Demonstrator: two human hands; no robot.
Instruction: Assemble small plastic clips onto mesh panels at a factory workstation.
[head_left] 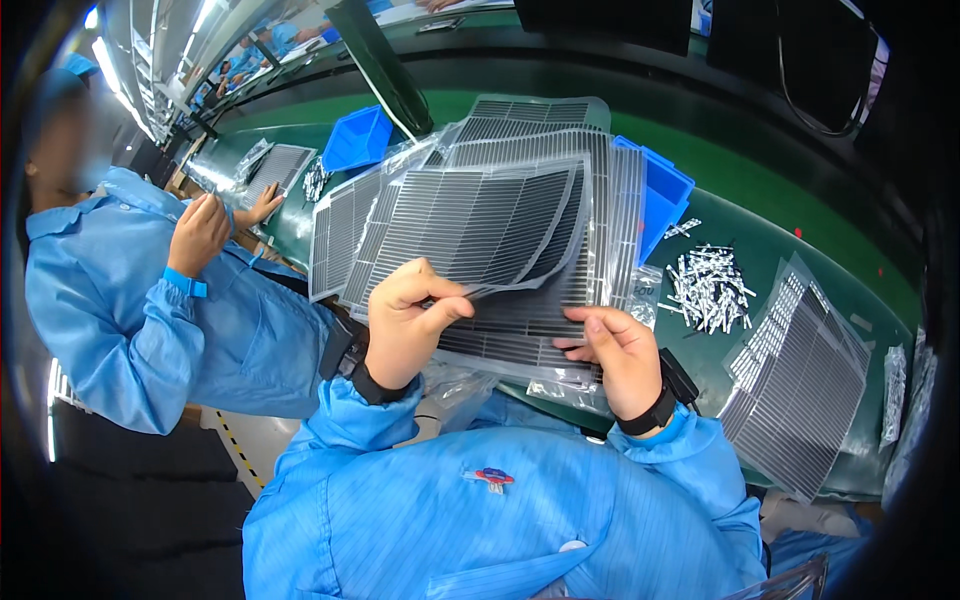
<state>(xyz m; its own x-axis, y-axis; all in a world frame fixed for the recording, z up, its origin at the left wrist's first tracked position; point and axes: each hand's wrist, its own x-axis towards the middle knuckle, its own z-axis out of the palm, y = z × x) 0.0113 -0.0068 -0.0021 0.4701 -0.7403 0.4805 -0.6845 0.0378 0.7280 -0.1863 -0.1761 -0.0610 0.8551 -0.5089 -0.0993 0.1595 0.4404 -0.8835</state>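
My left hand (412,322) pinches the near edge of a striped plastic sheet (470,225), thumb against bent fingers. That sheet is lifted and curls along its right side, showing a darker layer under it. Below it lies a spread stack of similar grey striped sheets (625,210) in clear film. My right hand (622,362) is at the near right part of the stack, its thumb drawn in against the fingers. Whatever lies between those fingertips is too small or hidden to make out.
Blue bins (358,138) stand behind the stack, left and right. A pile of small black-and-white pieces (710,288) lies right on the green table (760,235), near another sheet stack (800,400). To the left, a co-worker in a blue smock (170,310) handles similar sheets.
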